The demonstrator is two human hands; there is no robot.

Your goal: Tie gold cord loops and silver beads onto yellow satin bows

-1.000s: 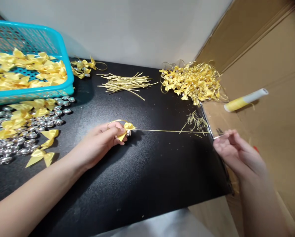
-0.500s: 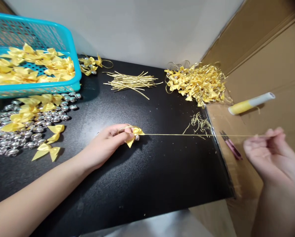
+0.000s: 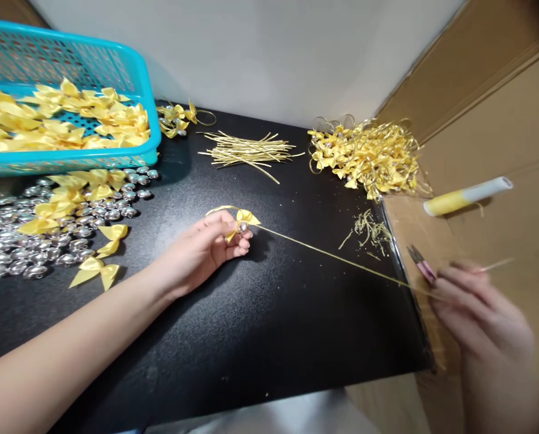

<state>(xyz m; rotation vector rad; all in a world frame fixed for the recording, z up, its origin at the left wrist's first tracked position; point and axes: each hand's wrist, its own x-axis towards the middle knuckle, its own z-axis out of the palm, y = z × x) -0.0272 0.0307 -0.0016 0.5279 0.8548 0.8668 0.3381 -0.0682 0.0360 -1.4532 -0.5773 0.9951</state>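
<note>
- While the left hand [image 3: 212, 244] pinches narrowly the yellow bow [image 3: 248, 217] with its silver bead [image 3: 243, 227], over the middle of the tabletop [image 3: 296, 337], this pinch should be firm, but it should not crush the ribbon.
- From the bow, the thread [image 3: 332, 255] slants across the right edge of the tabletop to the right hand [image 3: 486, 307]. The fingers there look closed on it, although they are blurred. A thin pale piece [image 3: 497, 264] sticks out from them; I cannot tell if it is a needle.
- I judge the step to be drawing the thread, so an even, gentle pull seems best; a sudden one could snap it or twist the bow.
- The gold loop [image 3: 224, 207] stands behind the left hand, and the thread should pass clear of it.
- Scraps [image 3: 371, 230] lie near the right edge of the tabletop, and scissors [image 3: 421, 263] lie beyond this edge, beside the right hand; the thread should be lifted enough not to catch there.
</note>
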